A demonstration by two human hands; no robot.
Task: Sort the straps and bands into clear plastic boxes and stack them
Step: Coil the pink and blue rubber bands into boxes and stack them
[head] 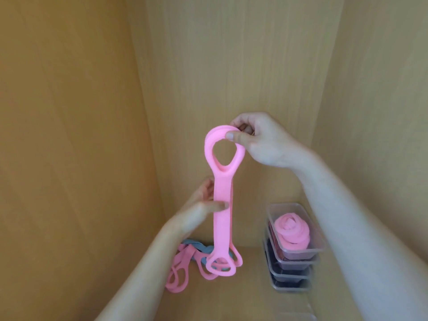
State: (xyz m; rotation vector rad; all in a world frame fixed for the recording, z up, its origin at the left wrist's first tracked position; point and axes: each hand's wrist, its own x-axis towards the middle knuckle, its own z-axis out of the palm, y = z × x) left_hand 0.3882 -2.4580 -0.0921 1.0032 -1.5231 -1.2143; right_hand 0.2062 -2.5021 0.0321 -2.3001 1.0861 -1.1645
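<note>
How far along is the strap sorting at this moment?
Done: a stack of clear boxes stands at the right, and the top one holds a rolled pink band. In hand: the right hand pinches the top loop of a pink strap and the left hand holds its middle. Left: loose pink and blue straps lie piled below.
</note>
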